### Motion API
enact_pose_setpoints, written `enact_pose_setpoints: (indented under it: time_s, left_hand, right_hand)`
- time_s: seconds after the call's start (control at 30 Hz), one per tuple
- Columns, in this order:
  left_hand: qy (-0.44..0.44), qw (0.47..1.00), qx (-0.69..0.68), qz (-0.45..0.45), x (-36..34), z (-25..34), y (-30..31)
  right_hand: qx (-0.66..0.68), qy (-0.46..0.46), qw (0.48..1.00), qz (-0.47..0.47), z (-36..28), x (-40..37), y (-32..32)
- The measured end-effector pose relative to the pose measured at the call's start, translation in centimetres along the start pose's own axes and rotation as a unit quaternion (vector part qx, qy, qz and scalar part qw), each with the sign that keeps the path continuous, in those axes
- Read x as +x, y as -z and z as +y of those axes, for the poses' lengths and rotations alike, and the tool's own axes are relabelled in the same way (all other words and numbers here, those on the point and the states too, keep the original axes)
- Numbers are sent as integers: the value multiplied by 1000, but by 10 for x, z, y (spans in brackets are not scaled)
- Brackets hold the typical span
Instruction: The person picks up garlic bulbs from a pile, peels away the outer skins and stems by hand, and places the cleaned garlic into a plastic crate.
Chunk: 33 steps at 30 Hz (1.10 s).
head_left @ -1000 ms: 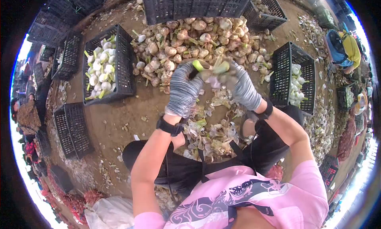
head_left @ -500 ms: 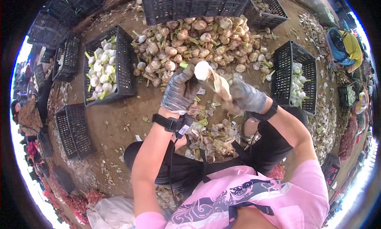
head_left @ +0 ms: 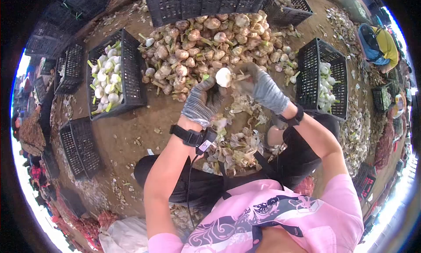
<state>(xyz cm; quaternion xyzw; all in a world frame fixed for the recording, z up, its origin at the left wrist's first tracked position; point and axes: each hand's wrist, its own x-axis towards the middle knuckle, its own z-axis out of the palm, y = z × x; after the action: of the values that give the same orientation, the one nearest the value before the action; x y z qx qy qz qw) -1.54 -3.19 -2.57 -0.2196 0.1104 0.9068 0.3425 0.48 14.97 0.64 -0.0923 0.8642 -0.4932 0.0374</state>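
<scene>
In my gloved left hand (head_left: 203,100) is a peeled white garlic bulb (head_left: 223,77), gripped with its green stem end toward the palm. My gloved right hand (head_left: 262,87) is at the bulb's right side, its fingers closed on a bit of brownish garlic skin (head_left: 239,77). Just beyond both hands lies a heap of unpeeled garlic bulbs (head_left: 184,55) with brownish skins and some green stems. Below the hands, between my legs, is a pile of loose peeled-off skins (head_left: 239,150).
Black crates of white garlic stand left (head_left: 133,73) and right (head_left: 309,73). Another black crate (head_left: 81,147) sits at lower left, and a large one (head_left: 201,5) behind the heap. Skin scraps litter the dirt floor. A person (head_left: 33,130) is at the far left.
My right hand has come back up and left to the bulb. The long strip of skin it was pulling from the bulb no longer shows. My left hand still holds the bulb.
</scene>
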Motion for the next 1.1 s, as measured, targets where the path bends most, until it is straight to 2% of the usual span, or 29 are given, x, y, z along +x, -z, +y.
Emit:
enact_pose_setpoints:
  time_s: [0.03, 0.07, 0.1, 0.13, 0.17, 0.2, 0.23, 0.27, 0.3, 0.33, 0.37, 0.4, 0.47, 0.5, 0.57, 0.6, 0.63, 0.7, 0.77, 0.8, 0.87, 0.9, 0.97, 1.0, 1.03, 1.07, 1.1]
  left_hand:
    - [4, 1000, 0, 1, 1, -2, 1]
    - [9, 1000, 21, 10, 1, -2, 2]
    - [13, 999, 43, 19, 2, -1, 4]
    - [-8, 998, 28, 55, 5, -4, 6]
    - [-9, 998, 27, 55, 6, -2, 8]
    - [-21, 997, 37, 68, 6, -1, 10]
    - [-31, 995, 47, 80, 6, 0, 12]
    - [-25, 993, 56, 103, 6, 1, 13]
    - [-24, 993, 57, 103, 7, 0, 14]
    - [-28, 993, 64, 94, 7, -2, 15]
    - [-33, 993, 69, 85, 7, -4, 16]
    - [-33, 993, 68, 86, 8, -9, 15]
    - [-74, 965, 238, 86, 2, -23, -4]
    - [-41, 917, 376, 127, -10, -26, -19]
    - [-101, 923, 363, 82, -7, -38, -9]
    - [-91, 901, 390, 169, -9, -40, -8]
    - [-93, 901, 388, 172, -8, -38, 0]
    - [-26, 961, 242, 131, -3, -33, 22]
    - [-37, 960, 233, 152, -8, -33, 15]
    - [-43, 960, 236, 146, -7, -33, 16]
    - [-36, 953, 276, 119, -10, -30, 13]
    - [-37, 954, 273, 119, -13, -30, 8]
    - [-36, 959, 255, 115, -15, -31, 0]
    - [-32, 956, 274, 102, -16, -29, 0]
    - [-35, 956, 272, 104, -18, -27, -2]
    - [-42, 957, 269, 103, -20, -25, -5]
    - [-49, 957, 267, 100, -22, -22, -10]
  right_hand:
    - [64, 35, 997, 37, 2, 0, -3]
    - [183, -37, 982, -25, 0, -1, 1]
    - [185, -39, 982, -22, 1, -2, 6]
    - [471, -82, 875, -76, 5, -2, 12]
    - [710, -116, 684, -126, 8, -1, 19]
    - [765, -121, 620, -122, 11, 2, 27]
    - [764, -123, 621, -125, 9, 2, 31]
    - [624, -119, 768, -83, 5, 1, 34]
    - [457, -109, 882, -36, 4, -1, 36]
    - [232, -25, 972, -29, 19, -3, 32]
    - [-9, 61, 998, -22, 42, -6, 21]
    - [98, -5, 995, -2, 56, -10, 4]
    - [205, -71, 976, 14, 71, -20, -18]
    - [233, -58, 970, -32, 78, -24, -23]
    - [262, -42, 961, -82, 93, -26, -26]
    - [535, -175, 825, 44, 105, -29, -21]
    - [739, -288, 586, 163, 116, -32, -11]
    - [738, -209, 610, 199, 139, -41, 42]
    - [667, -56, 670, 321, 190, -62, 86]
    - [762, 32, 597, 247, 184, -64, 99]
    - [804, 169, 537, 189, 126, -53, 100]
    - [804, 168, 538, 187, 123, -39, 88]
    - [754, 98, 645, 70, 126, -6, 68]
    - [474, 64, 865, 154, 121, 13, 44]
    - [348, -1, 922, 170, 118, 35, 18]
    - [216, -69, 959, 169, 115, 57, -8]
    - [297, -160, 934, 119, 120, 81, -29]
